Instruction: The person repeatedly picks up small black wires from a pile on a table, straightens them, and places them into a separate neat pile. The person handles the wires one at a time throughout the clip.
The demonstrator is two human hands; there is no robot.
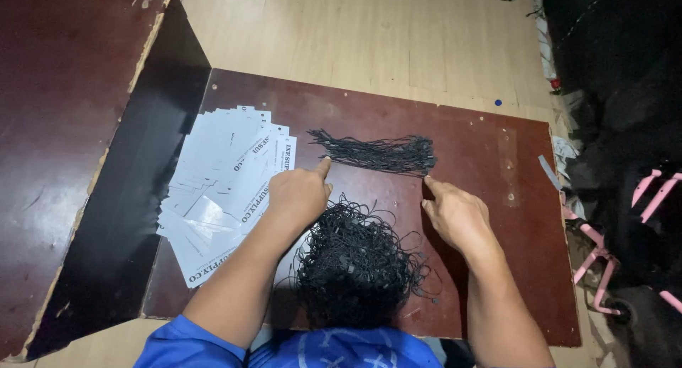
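A straightened bundle of black string tag loops (376, 153) lies on the dark red board (490, 197), its long axis running left to right just beyond both hands. The left hand (298, 194) has its forefinger stretched out to touch the bundle's left end, its grip otherwise loosely curled and holding nothing, while the right hand (458, 215) lies open and flat with a fingertip at the bundle's right end, also holding nothing. A tangled heap of black loops (355, 265) sits between the forearms, nearer the person, and a fanned stack of white paper tags (220, 183) lies left of the left hand.
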